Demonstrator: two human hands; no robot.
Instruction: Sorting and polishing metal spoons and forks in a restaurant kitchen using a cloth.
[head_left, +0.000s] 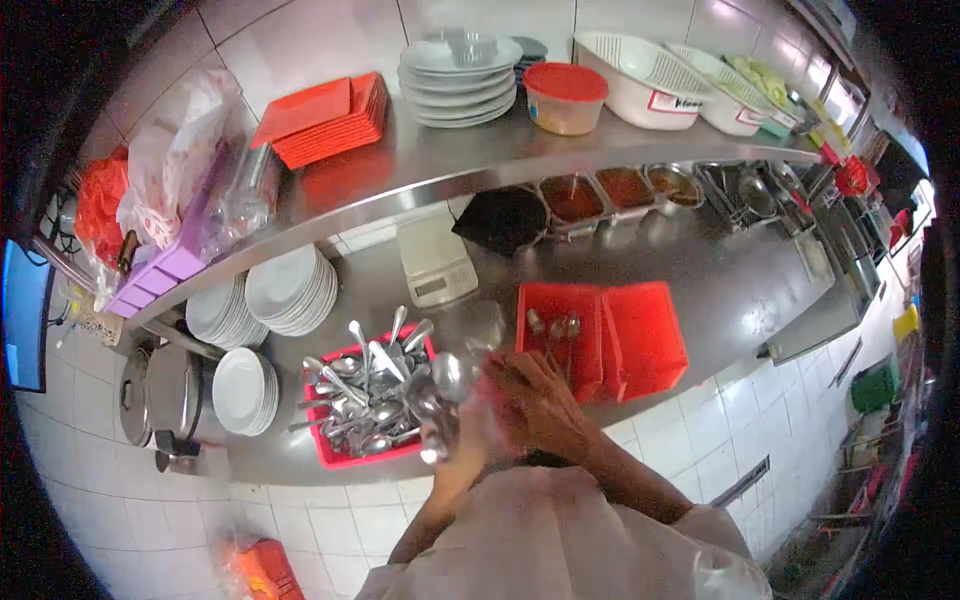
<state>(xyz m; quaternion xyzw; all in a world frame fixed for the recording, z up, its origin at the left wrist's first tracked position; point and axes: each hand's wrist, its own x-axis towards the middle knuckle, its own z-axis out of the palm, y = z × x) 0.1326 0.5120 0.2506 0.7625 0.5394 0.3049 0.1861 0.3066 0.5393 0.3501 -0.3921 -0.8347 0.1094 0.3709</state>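
Note:
My left hand (466, 444) holds a bunch of metal spoons (452, 376), their bowls fanned out to the left and blurred. My right hand (541, 401) is curled over a blurred reddish cloth-like piece (495, 390), close against the left hand. Just left of the hands, a pink-red plastic basket (327, 454) is heaped with loose spoons and other cutlery (367, 405). To the right stands a red two-part bin (646, 337). Several spoons (559, 325) lie in its left compartment; the right one shows a bare bottom.
A kitchen scale (436, 259) sits behind the hands on the steel counter (720, 300). White plate stacks (244, 390) flank the basket's left. Sauce containers (574, 196) line the back. Overhead, a steel shelf (420, 180) carries red trays (330, 116), plates and white baskets (637, 82).

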